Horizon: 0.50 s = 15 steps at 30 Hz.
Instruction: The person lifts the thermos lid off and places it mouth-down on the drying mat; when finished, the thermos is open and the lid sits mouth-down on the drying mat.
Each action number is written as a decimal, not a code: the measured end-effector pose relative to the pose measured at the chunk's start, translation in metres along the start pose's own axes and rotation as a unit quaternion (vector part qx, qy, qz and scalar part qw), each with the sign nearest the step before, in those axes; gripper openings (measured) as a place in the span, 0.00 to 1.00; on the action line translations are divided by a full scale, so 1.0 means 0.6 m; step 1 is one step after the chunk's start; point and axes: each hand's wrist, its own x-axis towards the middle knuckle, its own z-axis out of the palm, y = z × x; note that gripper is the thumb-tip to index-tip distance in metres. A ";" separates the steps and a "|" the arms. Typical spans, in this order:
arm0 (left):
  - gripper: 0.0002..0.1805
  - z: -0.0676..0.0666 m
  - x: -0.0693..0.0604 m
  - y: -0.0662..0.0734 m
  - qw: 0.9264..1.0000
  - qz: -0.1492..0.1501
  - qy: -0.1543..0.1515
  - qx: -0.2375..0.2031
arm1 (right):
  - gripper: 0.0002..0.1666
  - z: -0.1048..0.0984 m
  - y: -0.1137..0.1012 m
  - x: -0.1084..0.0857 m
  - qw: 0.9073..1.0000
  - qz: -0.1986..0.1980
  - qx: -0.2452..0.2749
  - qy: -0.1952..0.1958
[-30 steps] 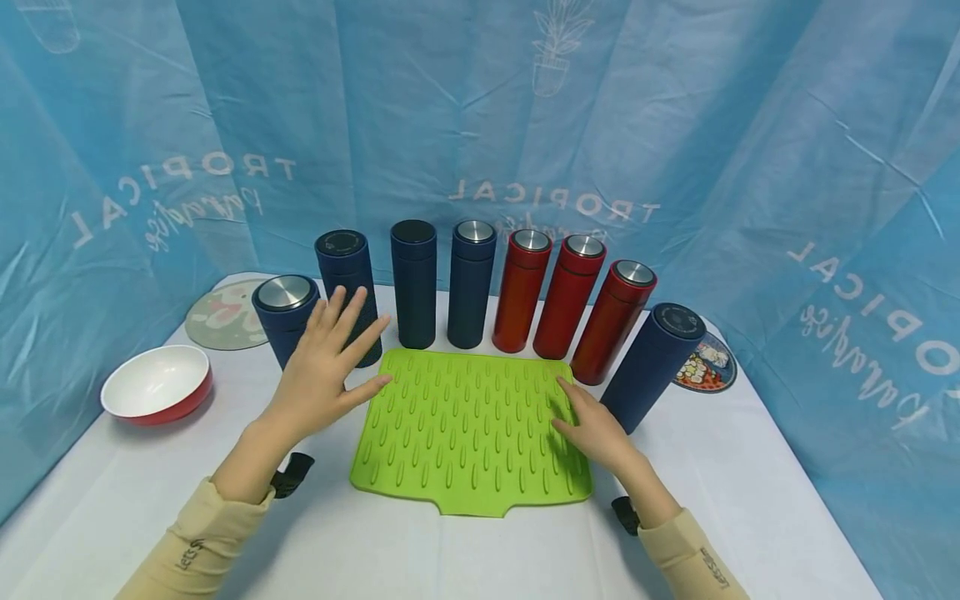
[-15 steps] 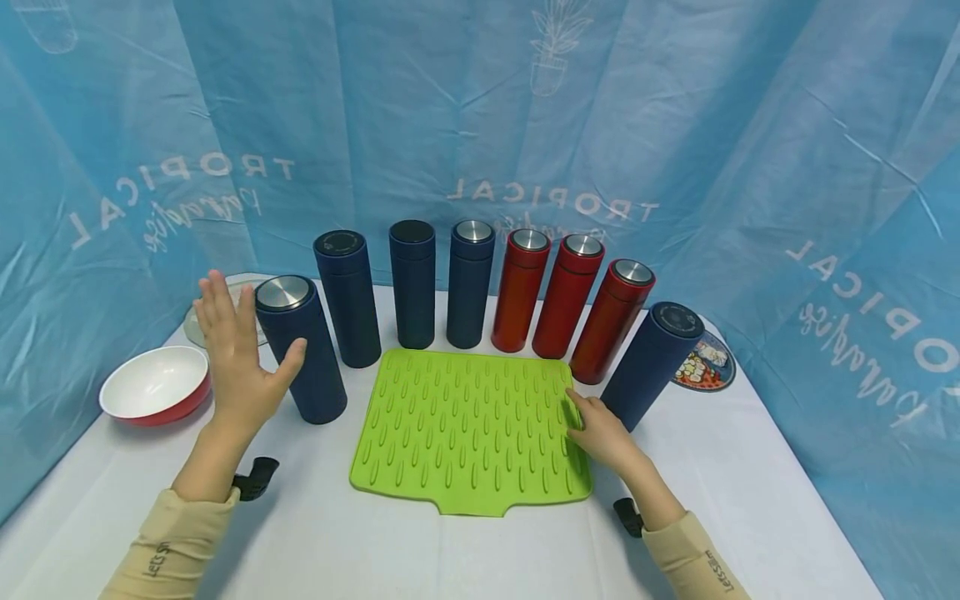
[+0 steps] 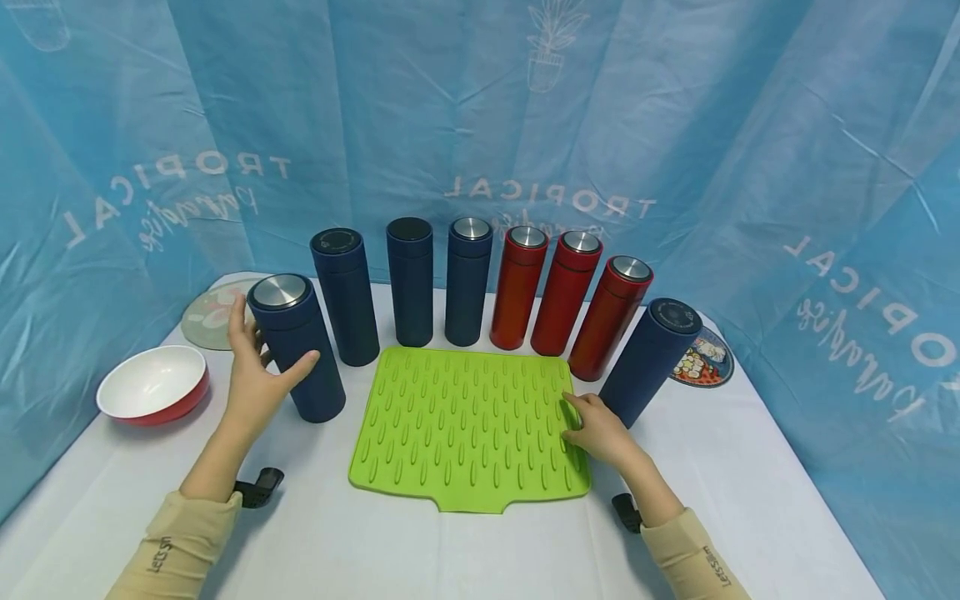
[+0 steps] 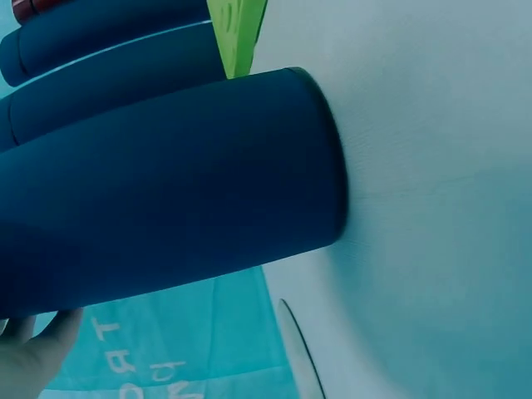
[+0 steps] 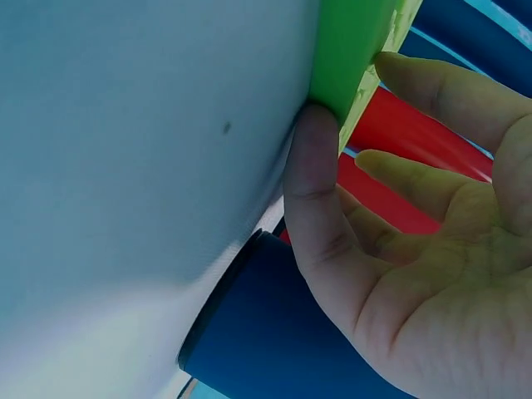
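Left hand (image 3: 252, 385) just curled from spread round nearest left blue bottle (image 3: 302, 333), green mat's (image 3: 467, 425) 10 o'clock, so bottle handling's likely on; right hand (image 3: 604, 434) loose, 3 o'clock.

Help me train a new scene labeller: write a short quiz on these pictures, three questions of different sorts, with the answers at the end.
1. Count: how many red bottles are there?

2. True or false: the blue bottle nearest the left hand has a silver-coloured top.

3. Multiple choice: what does the right hand touch?
A) the bowl
B) the green mat
C) a red bottle

Key:
1. Three.
2. True.
3. B; the right wrist view shows the thumb against the mat's edge.
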 end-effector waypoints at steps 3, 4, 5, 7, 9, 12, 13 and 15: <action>0.60 0.002 0.002 -0.007 0.999 -0.042 -0.031 0.009 | 0.37 0.002 0.001 0.002 1.000 0.002 -0.005 -0.004; 0.60 0.002 0.003 -0.010 0.997 -0.056 -0.043 0.013 | 0.37 0.002 0.001 0.002 1.000 0.004 -0.006 -0.005; 0.60 0.002 0.004 -0.013 0.996 -0.069 -0.052 0.019 | 0.37 0.003 0.000 0.002 1.000 0.005 -0.007 -0.006; 0.60 0.002 0.005 -0.019 0.993 -0.089 -0.065 0.037 | 0.37 0.003 0.000 0.002 1.000 0.006 -0.008 -0.007; 0.59 0.002 0.006 -0.025 0.991 -0.100 -0.071 0.055 | 0.36 0.003 -0.001 0.001 1.000 0.007 -0.010 -0.008; 0.57 0.001 0.007 -0.031 0.988 -0.106 -0.074 0.079 | 0.34 0.002 -0.002 0.001 1.000 0.003 -0.014 -0.008; 0.57 0.001 0.008 -0.031 0.988 -0.107 -0.074 0.082 | 0.33 0.002 -0.002 0.001 1.000 0.002 -0.016 -0.008; 0.56 0.002 0.009 -0.030 0.988 -0.105 -0.072 0.083 | 0.31 0.002 -0.002 0.001 1.000 -0.001 -0.020 -0.009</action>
